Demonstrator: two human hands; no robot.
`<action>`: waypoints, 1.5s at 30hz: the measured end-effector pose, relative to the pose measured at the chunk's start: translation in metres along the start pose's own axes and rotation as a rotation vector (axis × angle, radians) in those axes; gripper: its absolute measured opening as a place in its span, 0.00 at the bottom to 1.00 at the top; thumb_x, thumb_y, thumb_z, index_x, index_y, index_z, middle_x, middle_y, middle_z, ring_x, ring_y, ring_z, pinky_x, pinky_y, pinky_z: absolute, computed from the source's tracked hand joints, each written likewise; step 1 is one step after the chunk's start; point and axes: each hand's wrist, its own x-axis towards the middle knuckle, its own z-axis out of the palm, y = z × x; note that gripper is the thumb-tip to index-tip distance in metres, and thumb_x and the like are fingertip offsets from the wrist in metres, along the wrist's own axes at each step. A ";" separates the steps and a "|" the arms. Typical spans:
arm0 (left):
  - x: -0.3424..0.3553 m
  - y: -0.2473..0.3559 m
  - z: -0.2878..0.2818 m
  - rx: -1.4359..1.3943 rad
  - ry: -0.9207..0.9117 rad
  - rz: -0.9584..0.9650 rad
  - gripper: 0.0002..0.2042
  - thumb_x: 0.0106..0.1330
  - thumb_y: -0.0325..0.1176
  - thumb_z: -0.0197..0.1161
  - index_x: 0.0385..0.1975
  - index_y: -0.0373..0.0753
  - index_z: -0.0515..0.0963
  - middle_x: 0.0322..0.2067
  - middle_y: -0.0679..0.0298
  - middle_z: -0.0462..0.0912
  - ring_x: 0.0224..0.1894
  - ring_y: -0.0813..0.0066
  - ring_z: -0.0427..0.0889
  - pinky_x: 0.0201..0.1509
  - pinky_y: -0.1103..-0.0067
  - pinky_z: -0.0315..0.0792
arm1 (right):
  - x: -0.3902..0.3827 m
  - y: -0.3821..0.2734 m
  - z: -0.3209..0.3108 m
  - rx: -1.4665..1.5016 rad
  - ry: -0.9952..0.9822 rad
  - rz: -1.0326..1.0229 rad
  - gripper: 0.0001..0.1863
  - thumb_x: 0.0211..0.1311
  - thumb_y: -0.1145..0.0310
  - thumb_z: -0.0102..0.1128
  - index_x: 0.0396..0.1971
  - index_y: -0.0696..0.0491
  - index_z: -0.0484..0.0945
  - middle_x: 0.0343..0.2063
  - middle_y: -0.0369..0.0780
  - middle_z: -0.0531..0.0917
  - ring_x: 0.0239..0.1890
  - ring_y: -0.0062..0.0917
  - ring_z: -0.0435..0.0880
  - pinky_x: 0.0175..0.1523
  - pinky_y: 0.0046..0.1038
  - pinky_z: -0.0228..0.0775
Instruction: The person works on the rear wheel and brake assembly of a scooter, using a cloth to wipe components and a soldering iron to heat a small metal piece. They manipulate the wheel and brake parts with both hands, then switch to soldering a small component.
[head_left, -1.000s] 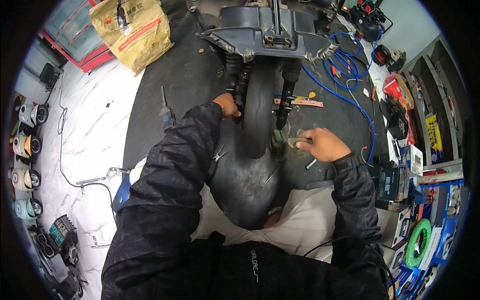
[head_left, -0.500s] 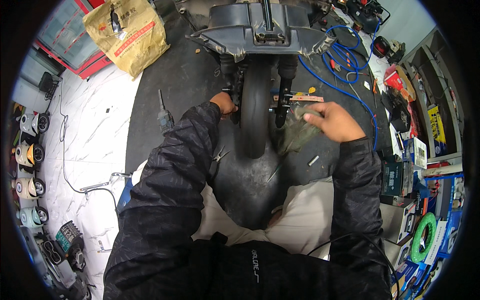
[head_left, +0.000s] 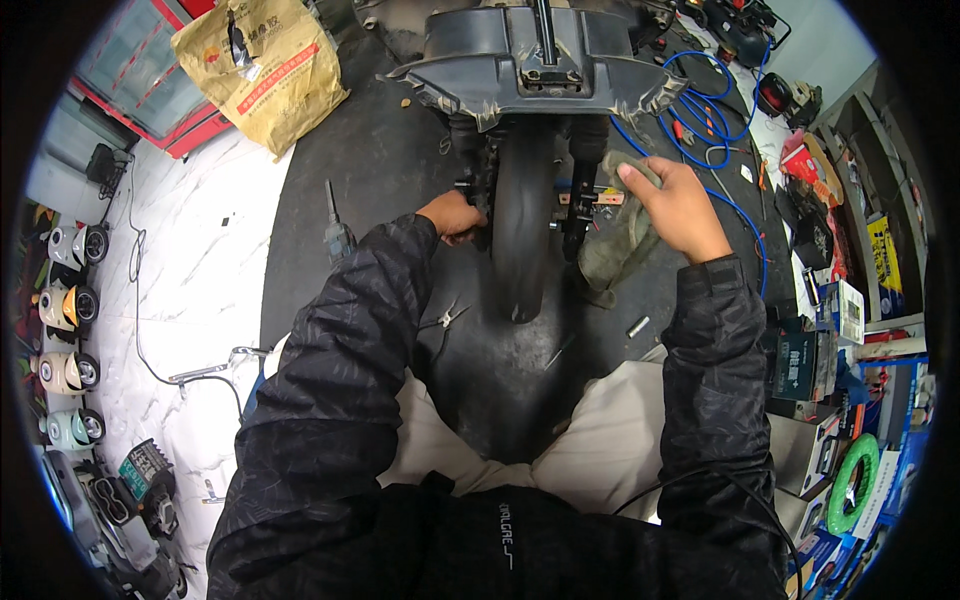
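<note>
A scooter's front end stands ahead of me, with a black tyre (head_left: 522,230) between two fork legs (head_left: 586,170) under a scuffed black plastic panel (head_left: 470,85). My left hand (head_left: 455,215) is closed at the lower left fork, left of the tyre; its fingertips and what they grip are hidden. My right hand (head_left: 680,205) grips a dirty grey-green rag (head_left: 615,255), raised beside the right fork and hanging down. Pliers (head_left: 446,315) and a small metal cylinder (head_left: 637,326) lie on the black mat (head_left: 350,300).
An impact tool (head_left: 338,230) lies at left, with a yellow sack (head_left: 260,90) beyond. A coiled blue hose (head_left: 700,120) lies at back right. Toy-like scooters (head_left: 70,370) line the left side; boxes and tools (head_left: 805,365) crowd the right, beside shelving (head_left: 870,160).
My right hand has moved up and forward, lifting the rag from low beside the tyre to alongside the right fork. My left hand stays at the left fork.
</note>
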 end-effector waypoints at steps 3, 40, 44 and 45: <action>-0.001 -0.003 0.004 0.071 0.054 0.036 0.17 0.64 0.35 0.69 0.18 0.29 0.78 0.15 0.56 0.78 0.14 0.66 0.77 0.19 0.70 0.69 | 0.016 -0.007 0.010 -0.174 0.209 -0.062 0.25 0.70 0.53 0.67 0.49 0.62 0.85 0.37 0.54 0.89 0.46 0.49 0.90 0.52 0.39 0.79; -0.165 0.096 -0.001 0.586 0.328 0.860 0.11 0.63 0.38 0.70 0.40 0.38 0.84 0.40 0.54 0.88 0.46 0.48 0.88 0.48 0.58 0.82 | 0.014 -0.023 0.081 0.141 -0.361 -0.195 0.16 0.69 0.62 0.73 0.45 0.60 0.82 0.37 0.38 0.87 0.38 0.18 0.81 0.47 0.25 0.74; -0.225 0.094 0.002 0.799 0.188 0.804 0.07 0.61 0.38 0.70 0.29 0.42 0.87 0.27 0.57 0.88 0.36 0.55 0.91 0.35 0.61 0.82 | 0.006 -0.043 0.079 0.019 -0.630 -0.300 0.15 0.68 0.62 0.73 0.40 0.59 0.84 0.32 0.40 0.85 0.37 0.25 0.82 0.45 0.30 0.74; -0.245 0.091 0.009 0.737 0.287 0.986 0.07 0.61 0.37 0.67 0.27 0.42 0.86 0.24 0.58 0.87 0.31 0.54 0.89 0.32 0.61 0.81 | 0.002 -0.049 0.083 -0.040 -0.690 -0.312 0.15 0.68 0.62 0.73 0.40 0.59 0.84 0.33 0.40 0.86 0.37 0.26 0.82 0.45 0.31 0.74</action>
